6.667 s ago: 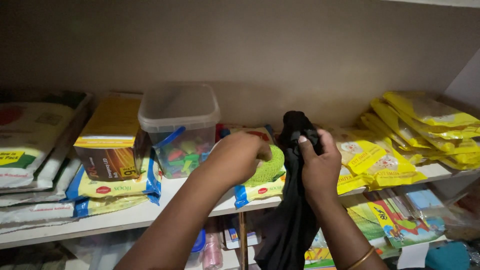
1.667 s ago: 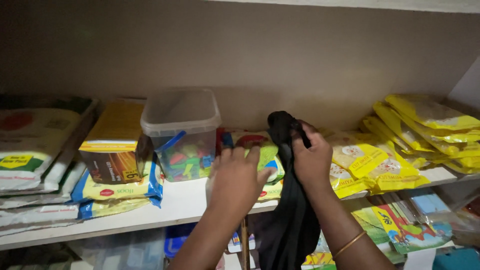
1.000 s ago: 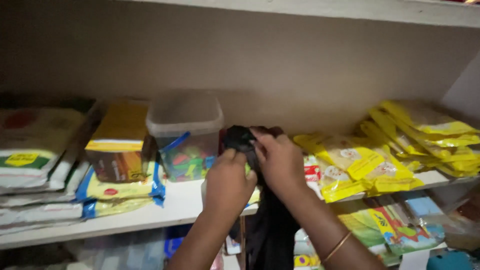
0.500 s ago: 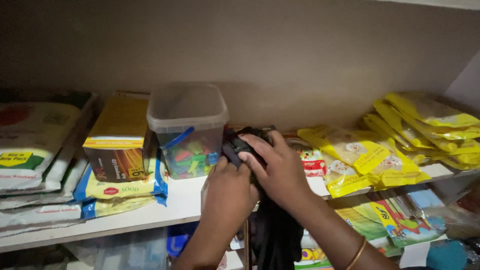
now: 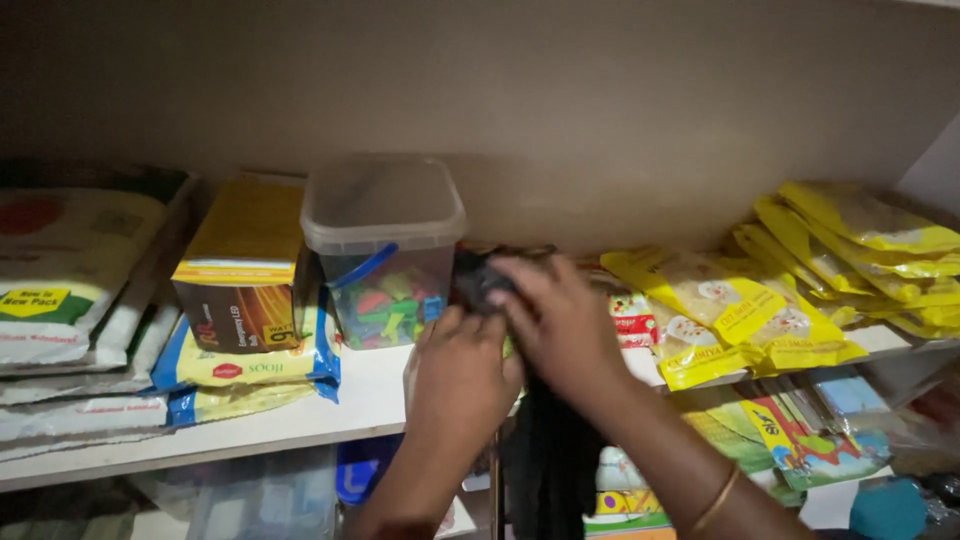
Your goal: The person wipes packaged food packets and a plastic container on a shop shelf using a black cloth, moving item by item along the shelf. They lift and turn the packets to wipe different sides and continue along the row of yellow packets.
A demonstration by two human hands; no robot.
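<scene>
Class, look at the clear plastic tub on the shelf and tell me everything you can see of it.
The clear plastic tub is a square, translucent container with rounded corners and a cloudy lid pressed shut on top. A blue handle hangs down across its front wall. Through the wall show small bright pieces, green, red, blue and yellow. It stands upright on the white shelf, close beside a yellow and brown box on its left. The black cloth, which both hands hold, is bunched against its right side.

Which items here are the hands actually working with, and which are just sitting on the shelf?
In hand:
- black cloth, gripped by left hand and right hand

Just lying about:
- clear plastic tub of coloured pieces
- yellow-topped box
- yellow packets
- white sacks
</scene>
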